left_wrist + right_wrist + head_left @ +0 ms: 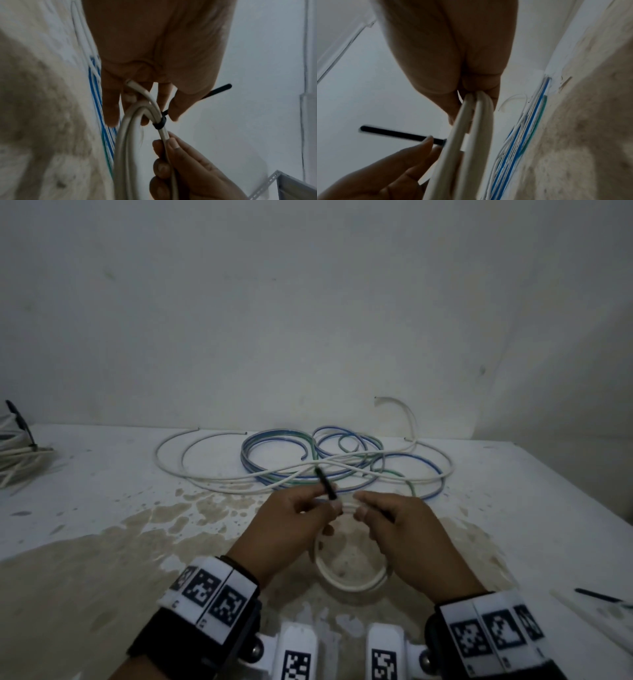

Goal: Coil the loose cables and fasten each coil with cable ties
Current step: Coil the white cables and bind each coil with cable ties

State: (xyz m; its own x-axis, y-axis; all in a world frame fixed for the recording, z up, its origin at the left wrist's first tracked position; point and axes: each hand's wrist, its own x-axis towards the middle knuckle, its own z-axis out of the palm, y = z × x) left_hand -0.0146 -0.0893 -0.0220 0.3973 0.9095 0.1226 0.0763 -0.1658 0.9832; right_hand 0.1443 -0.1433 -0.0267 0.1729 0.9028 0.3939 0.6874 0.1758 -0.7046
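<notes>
A small white cable coil (pixel 349 580) hangs between both hands just above the stained table. A black cable tie (pixel 159 121) is looped round its top strands, and the tie's tail (pixel 327 484) sticks up and away. My left hand (pixel 329 503) pinches that tail close to the coil. My right hand (pixel 359 506) grips the coil's strands (pixel 479 102) just beside the tie. The loose white, blue and green cables (pixel 325 460) lie tangled on the table behind the hands.
A tied bundle of white cable (pixel 17 453) sits at the far left edge. Spare ties, one black (pixel 599 597), lie at the right front. A plain wall rises right behind the white table (pixel 102 542).
</notes>
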